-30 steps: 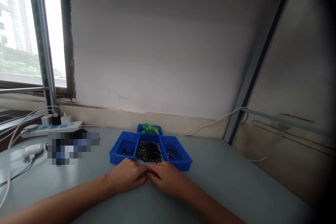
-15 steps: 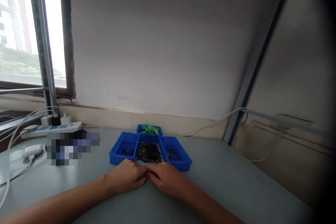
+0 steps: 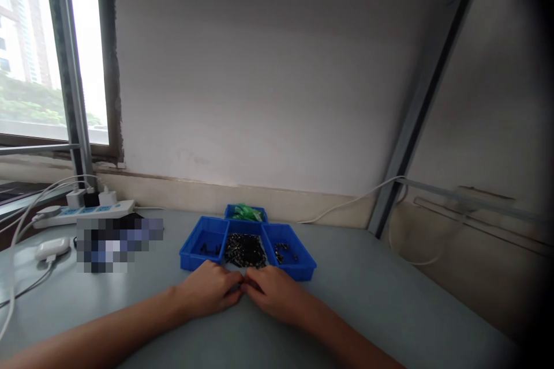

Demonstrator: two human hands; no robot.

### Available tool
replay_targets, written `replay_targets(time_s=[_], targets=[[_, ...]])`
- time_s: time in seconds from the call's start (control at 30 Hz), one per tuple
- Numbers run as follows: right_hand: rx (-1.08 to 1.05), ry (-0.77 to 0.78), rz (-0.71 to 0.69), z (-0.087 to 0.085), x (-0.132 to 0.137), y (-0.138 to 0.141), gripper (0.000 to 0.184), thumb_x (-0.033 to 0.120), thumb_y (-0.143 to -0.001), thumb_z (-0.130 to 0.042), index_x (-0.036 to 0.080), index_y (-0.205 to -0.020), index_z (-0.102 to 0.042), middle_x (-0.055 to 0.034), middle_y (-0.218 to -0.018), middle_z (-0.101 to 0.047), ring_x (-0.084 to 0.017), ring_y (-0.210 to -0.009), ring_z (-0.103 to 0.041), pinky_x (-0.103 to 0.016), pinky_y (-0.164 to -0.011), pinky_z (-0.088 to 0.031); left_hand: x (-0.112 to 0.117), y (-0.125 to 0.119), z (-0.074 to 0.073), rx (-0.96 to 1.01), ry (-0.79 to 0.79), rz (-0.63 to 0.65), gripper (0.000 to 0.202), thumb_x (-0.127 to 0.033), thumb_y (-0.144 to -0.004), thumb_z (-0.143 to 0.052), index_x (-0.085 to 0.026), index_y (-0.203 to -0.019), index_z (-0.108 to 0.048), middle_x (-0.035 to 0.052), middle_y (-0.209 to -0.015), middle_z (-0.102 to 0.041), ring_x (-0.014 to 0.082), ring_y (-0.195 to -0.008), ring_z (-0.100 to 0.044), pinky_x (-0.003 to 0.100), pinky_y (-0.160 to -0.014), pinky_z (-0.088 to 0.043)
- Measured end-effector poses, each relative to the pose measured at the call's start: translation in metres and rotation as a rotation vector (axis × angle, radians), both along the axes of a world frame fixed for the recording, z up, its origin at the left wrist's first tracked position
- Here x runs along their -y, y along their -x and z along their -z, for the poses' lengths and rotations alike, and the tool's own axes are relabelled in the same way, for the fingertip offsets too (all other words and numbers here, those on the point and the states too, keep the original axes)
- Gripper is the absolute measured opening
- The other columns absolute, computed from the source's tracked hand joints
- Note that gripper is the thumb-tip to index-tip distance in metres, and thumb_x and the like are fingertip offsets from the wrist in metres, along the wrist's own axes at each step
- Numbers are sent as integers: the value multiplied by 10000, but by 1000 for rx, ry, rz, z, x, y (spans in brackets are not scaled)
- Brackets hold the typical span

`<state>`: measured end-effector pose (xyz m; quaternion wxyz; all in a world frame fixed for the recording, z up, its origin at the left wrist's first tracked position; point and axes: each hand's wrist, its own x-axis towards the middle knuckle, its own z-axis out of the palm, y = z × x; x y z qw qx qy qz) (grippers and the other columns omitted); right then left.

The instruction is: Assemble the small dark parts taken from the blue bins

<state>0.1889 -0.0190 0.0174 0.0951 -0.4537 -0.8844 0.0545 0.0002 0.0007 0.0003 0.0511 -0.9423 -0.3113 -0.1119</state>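
My left hand [image 3: 208, 292] and my right hand [image 3: 273, 293] rest on the grey table [image 3: 389, 311], fingertips pinched together and meeting in front of the blue trays. Whatever sits between the fingers is too small to name. Just beyond them stands the middle blue tray [image 3: 246, 226], heaped with small black parts. The left blue tray [image 3: 193, 245] holds a few dark pieces. The right blue tray [image 3: 303, 265] holds several dark pieces. Behind them a fourth blue tray [image 3: 231, 210] contains green items.
A white power strip [image 3: 82, 213] with plugged chargers and white cables lies at the back left by the window. A white charging case [image 3: 52, 248] sits near the left edge. A blurred patch covers something beside it. A slanted metal post [image 3: 415, 115] rises at the right.
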Motion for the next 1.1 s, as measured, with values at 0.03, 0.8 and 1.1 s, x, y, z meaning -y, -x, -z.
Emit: replay_targets(time_s=[0.03, 0.8, 1.1], targets=[[-3, 7, 0, 0, 0, 0, 268, 293, -913, -388, 175, -819, -610, -45, -786, -661, -165, -711, -589, -244, -566, -297, 1, 0, -1, 0, 1, -3, 130, -247, -856, -484, -177, -833, -591, 12, -660, -645, 172, -596, -620, 225, -531, -421], [-469, 490, 4, 2, -6, -3, 152, 251, -881, -403, 172, -826, -519, 26, -631, -568, -86, -490, -474, -177, -456, -329, 0, 1, -1, 36, -21, 8, 158, -277, -880, -447, -186, -863, -575, 6, -632, -629, 163, -568, -612, 218, -522, -413], [-394, 362, -3, 0, -5, -4, 164, 267, -890, -415, 177, -816, -530, 23, -636, -594, -96, -557, -499, -185, -517, -332, 0, 1, -1, 34, -27, -2, 156, -297, -884, -447, -191, -875, -561, 5, -638, -627, 167, -583, -621, 216, -537, -427]])
